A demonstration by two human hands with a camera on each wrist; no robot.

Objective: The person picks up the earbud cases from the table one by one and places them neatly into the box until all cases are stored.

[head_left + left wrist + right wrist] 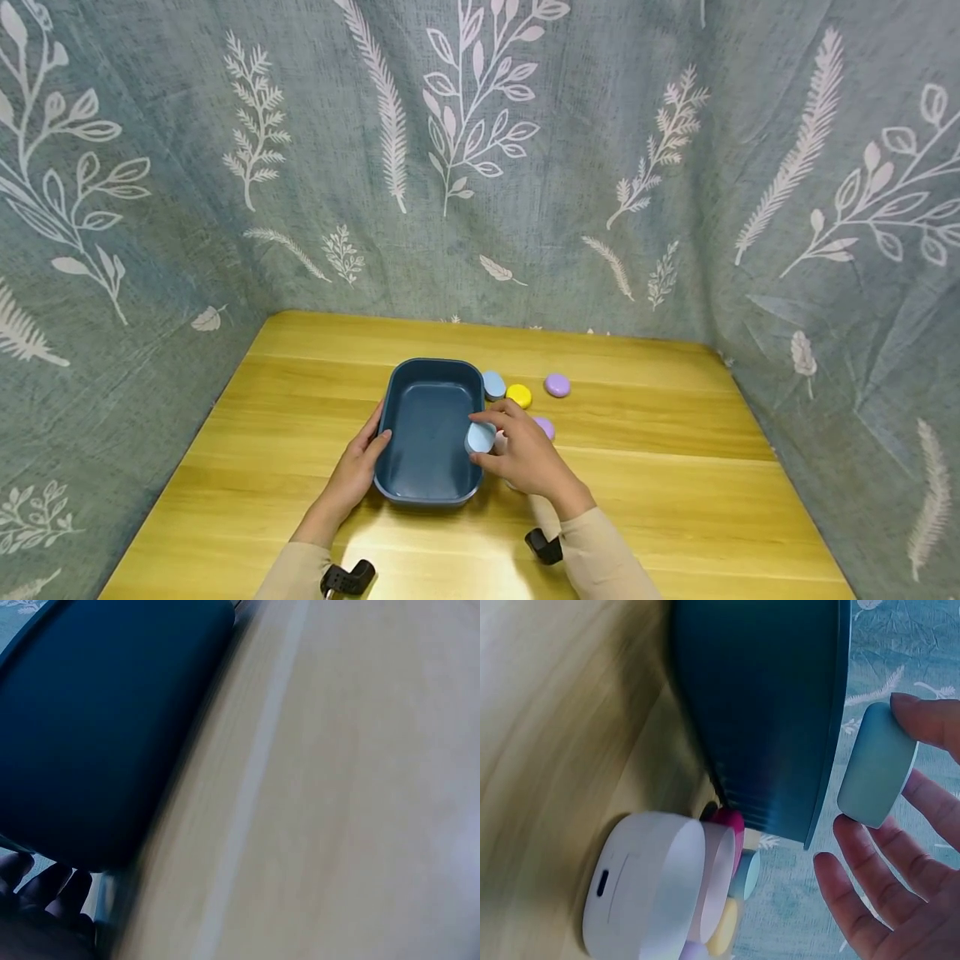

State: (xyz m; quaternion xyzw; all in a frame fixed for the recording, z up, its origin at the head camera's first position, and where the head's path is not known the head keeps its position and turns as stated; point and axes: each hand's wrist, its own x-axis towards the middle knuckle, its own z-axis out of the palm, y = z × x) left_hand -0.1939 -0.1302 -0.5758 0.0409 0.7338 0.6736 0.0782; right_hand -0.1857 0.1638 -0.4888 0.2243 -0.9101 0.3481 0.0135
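Observation:
My left hand (352, 471) grips the dark blue rectangular bin (429, 433) by its left side, thumb over the rim and fingers against the outside. In the left wrist view those fingers (64, 892) show below the bin's dark wall. With thumb and fingertips, my right hand (528, 450) pinches a light blue, smooth rounded piece (877, 765) at the bin's right rim. From the right wrist, the piece appears beside the rim, with the thumb at its top edge and fingertips at its lower edge. The bin's visible floor is bare.
Right of the bin lie another light blue piece (493, 385), a yellow one (519, 396) and purple ones (557, 385). A white rounded case with a small slot (641, 889), a pale pink item (716, 877) and a magenta one (731, 821) stand beside the bin. Patterned cloth hangs around the wooden table.

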